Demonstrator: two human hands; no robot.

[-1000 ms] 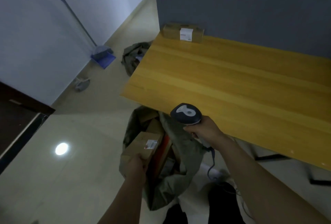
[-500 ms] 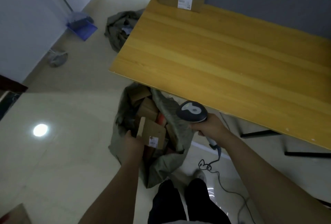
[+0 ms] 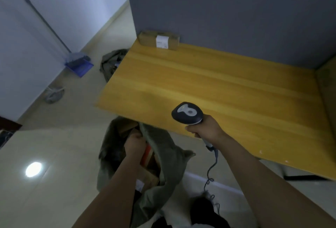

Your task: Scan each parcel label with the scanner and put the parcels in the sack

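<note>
1. Far left, upper part of the frame: a blue dustpan (image 3: 79, 65) sat on the floor by the white wall, with a long handle slanting up from it.
2. A bit to the right, a crumpled green bag (image 3: 111, 60) lay on the floor just beside the table's far left corner.
3. Lower middle: the green sack (image 3: 169, 158) stood open on the floor, its top edge tucked under the table's near edge. Cardboard boxes (image 3: 151, 174) were packed inside.
4. The left hand (image 3: 135, 143) was down in the sack's mouth, over the boxes. The fingers looked curled, but it was too blurry and dark in there, so I honestly couldn't tell if they were pinching anything.
5. Upper middle: one parcel (image 3: 149, 39) sat on the wooden table (image 3: 227, 85), at the far left corner and right up against the grey wall (image 3: 227, 12). Its white label (image 3: 161, 42) faced the camera.
6. Right of centre: the right hand (image 3: 205, 130) was wrapped firmly round the handle of the scanner (image 3: 187, 113), whose dark head was over the table's near edge, well apart from that parcel.
7. A coiled cable (image 3: 211, 170) hung from the bottom of the handle toward the floor.
</note>
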